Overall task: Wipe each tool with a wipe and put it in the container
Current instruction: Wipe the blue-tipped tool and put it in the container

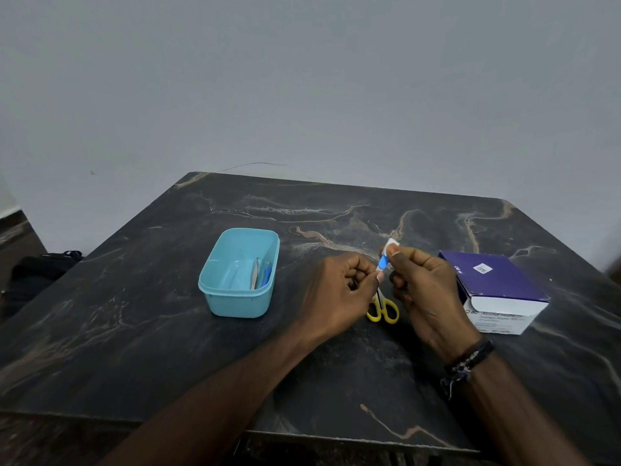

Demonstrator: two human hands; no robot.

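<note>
My left hand (339, 290) and my right hand (423, 284) meet above the middle of the dark marble table (168, 348). Between their fingertips they pinch a small blue and white wipe packet (386, 255); the left holds its lower end, the right its upper end. Yellow-handled scissors (383, 309) lie on the table just beneath the hands, their blades hidden by the fingers. The light blue plastic container (239, 274) stands to the left of my hands, with a few thin tools lying inside it.
A purple and white box of alcohol swabs (497, 290) sits open at the right, close to my right hand. A dark bag (37, 267) lies on the floor beyond the table's left edge. A grey wall rises behind the table.
</note>
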